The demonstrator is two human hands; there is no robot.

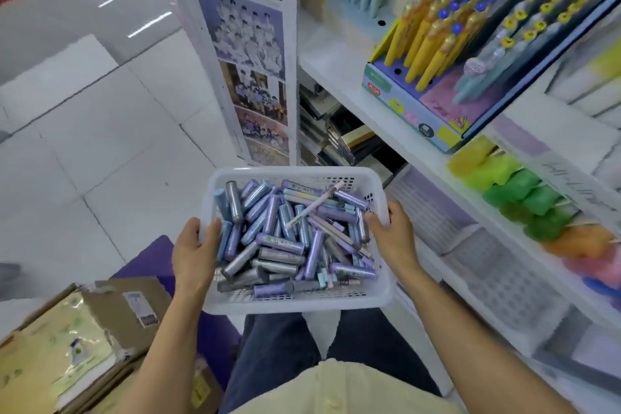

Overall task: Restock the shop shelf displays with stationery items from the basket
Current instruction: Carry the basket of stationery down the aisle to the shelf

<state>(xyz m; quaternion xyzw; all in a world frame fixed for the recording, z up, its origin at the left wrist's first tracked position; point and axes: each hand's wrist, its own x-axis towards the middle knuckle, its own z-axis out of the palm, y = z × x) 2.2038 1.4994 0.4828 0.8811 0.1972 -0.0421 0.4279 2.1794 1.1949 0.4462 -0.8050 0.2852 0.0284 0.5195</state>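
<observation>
Both hands are gripping a white plastic basket in front of the shelf: left hand and right hand clamped over opposite rims. Its loose pens probably slide easily; the thin basket may flex, so rim-holding suits.

Basket is milky white plastic, kinda see-through, with a smooth rim and perforated walls. The markers in it look like plastic with a satin, slightly metallic sheen, and a few have paper labels. Floor is glossy white tile, the lights reflect right off it. Boxes are plain brown cardboard, matt, rough at the torn edges, with shiny crinkly film on one. Shelf is smooth white, fairly matt. Display box is printed card, and the yellow pens in it are glossy plastic. Green toppers look fuzzy. Jeans are dark denim, shirt is pale matt cloth.
</observation>
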